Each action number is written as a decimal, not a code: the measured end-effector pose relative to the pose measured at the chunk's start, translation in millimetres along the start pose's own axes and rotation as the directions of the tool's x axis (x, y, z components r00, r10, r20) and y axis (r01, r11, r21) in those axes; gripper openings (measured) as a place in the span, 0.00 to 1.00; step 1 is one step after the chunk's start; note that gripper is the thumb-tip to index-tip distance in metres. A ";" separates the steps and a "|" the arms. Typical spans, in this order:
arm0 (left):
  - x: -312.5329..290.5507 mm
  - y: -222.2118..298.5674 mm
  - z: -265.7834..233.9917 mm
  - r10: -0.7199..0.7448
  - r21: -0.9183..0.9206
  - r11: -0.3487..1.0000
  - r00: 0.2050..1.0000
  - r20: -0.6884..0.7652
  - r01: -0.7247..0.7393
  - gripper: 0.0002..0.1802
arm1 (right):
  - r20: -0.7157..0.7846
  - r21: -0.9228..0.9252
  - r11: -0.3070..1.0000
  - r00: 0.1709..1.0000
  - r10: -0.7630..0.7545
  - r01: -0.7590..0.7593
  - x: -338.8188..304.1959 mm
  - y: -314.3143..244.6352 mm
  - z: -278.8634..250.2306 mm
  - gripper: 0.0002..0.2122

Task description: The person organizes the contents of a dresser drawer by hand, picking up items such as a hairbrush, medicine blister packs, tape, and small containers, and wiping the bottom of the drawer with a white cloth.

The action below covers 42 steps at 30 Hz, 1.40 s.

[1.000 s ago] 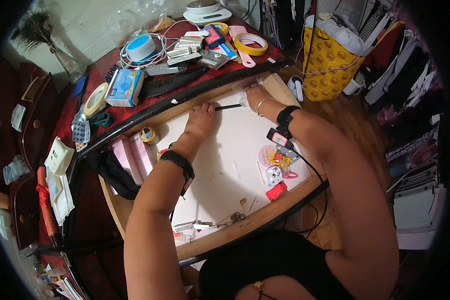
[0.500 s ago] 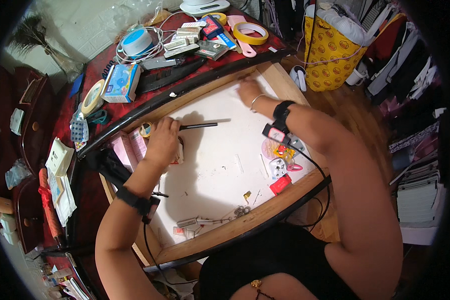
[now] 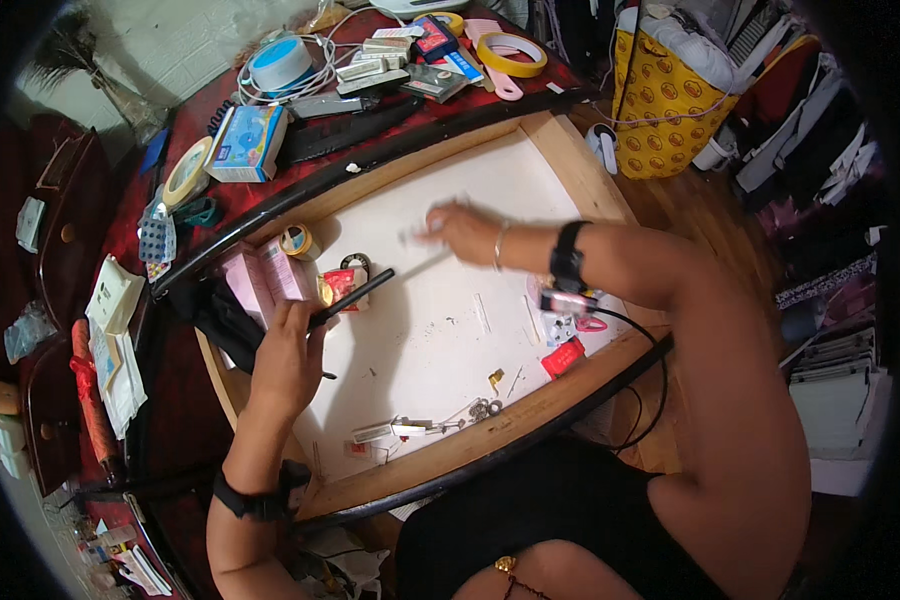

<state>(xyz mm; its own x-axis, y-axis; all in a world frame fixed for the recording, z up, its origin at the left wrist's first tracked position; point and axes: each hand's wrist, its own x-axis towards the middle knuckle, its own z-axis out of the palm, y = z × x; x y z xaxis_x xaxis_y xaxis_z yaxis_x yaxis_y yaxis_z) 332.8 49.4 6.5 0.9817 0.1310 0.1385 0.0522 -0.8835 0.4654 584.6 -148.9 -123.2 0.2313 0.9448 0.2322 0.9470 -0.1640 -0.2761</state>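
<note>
My left hand [image 3: 288, 362] is closed around a slim black stick [image 3: 355, 297], over the left side of the open drawer [image 3: 420, 340]. A faint grey streak runs on from the stick's tip; I cannot tell whether it is shadow or a thin part. Close to that hand lie a red and white packet [image 3: 336, 287], a round black ring [image 3: 355, 262], a small yellow-rimmed roll [image 3: 298, 241] and pink boxes [image 3: 270, 270]. My right hand [image 3: 458, 236] hovers over the drawer's far middle, its fingers smeared by motion; anything in them cannot be made out.
Along the drawer's right side lie a red packet [image 3: 563, 358] and a pink-handled item [image 3: 592, 324]. Small metal bits [image 3: 484, 408] rest near its front edge. Tape rolls [image 3: 512, 55], a blue box [image 3: 248, 142] and cables crowd the tabletop. A yellow bag [image 3: 670, 105] stands right.
My right hand has swung left from the drawer's far right corner. My left hand has drawn back toward me with the black stick, uncovering the packet and black ring.
</note>
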 end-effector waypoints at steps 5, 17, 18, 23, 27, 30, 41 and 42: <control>-29.5 13.9 -21.3 -0.056 -0.060 0.997 0.998 -0.002 0.056 0.11 | 0.160 0.265 0.961 0.987 0.033 -0.075 -28.4 9.0 -31.9 0.12; -44.0 22.9 -28.8 -0.081 -0.153 0.986 0.988 -0.130 0.061 0.11 | 0.337 -0.340 0.925 0.897 0.286 -0.168 -90.3 -14.0 -58.2 0.10; -43.9 23.3 -30.5 -0.089 -0.155 0.985 0.987 -0.135 0.068 0.11 | 0.275 -0.249 0.911 0.878 0.393 -0.330 -81.3 -5.6 -64.8 0.10; -31.3 43.7 -38.7 -0.111 -0.197 0.977 0.986 -0.126 0.085 0.10 | -0.169 -0.189 0.633 0.660 0.732 -0.750 -34.4 103.0 -56.5 0.22; -37.0 32.8 -35.3 -0.101 -0.175 0.982 0.985 -0.137 0.076 0.09 | 0.089 -0.640 0.652 0.803 0.589 -0.406 -10.8 49.2 -13.2 0.24; -44.6 26.8 -39.6 -0.083 -0.207 0.977 0.984 -0.160 0.049 0.10 | 0.097 -0.274 0.930 0.955 0.280 -0.245 -53.2 -1.7 -2.9 0.21; -38.9 20.2 -41.5 -0.267 -0.458 0.864 0.962 -0.059 0.211 0.10 | -0.239 -0.086 0.858 0.847 0.475 -0.506 4.3 75.2 13.1 0.29; -42.5 12.8 -38.6 -0.287 -0.455 0.861 0.956 -0.063 0.229 0.10 | -0.099 -0.096 0.841 0.846 0.524 -0.532 24.6 36.1 7.3 0.28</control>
<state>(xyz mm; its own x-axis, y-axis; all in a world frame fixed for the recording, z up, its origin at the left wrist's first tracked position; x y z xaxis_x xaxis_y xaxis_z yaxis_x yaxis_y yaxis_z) 284.7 49.9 40.3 0.9118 0.4071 0.0534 0.1861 -0.5258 0.8300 622.9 -129.5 -134.2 0.7136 0.6856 0.1438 0.6951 -0.6676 -0.2667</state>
